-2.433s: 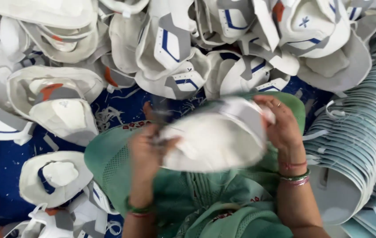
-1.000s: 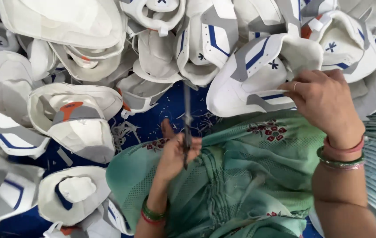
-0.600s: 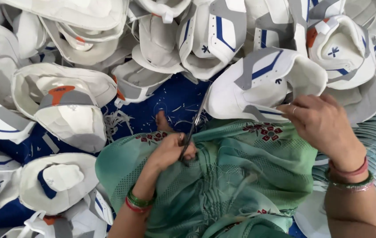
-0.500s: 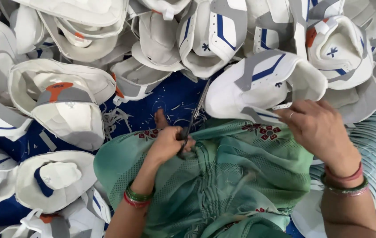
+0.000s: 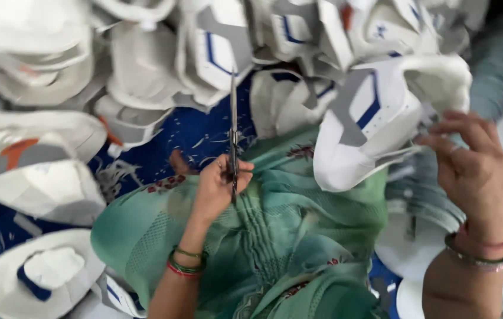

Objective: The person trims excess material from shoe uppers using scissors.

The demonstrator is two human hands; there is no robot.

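My left hand (image 5: 215,188) rests on the green cloth (image 5: 275,236) over my lap and grips a pair of thin scissors (image 5: 233,127), blades pointing up and away from me. My right hand (image 5: 474,171) is raised at the right, holding a white shoe upper with blue and grey panels (image 5: 375,124) by its edge. The upper hangs tilted above my lap, a short way right of the scissor blades.
Many white shoe uppers (image 5: 45,177) with blue, grey and orange trim lie piled around me on a blue patterned sheet (image 5: 175,133). A stack of white soles (image 5: 411,248) sits at the lower right.
My right hand has lifted the white upper off the pile and drawn it right and toward me. The left hand stays on my lap with the scissors upright.
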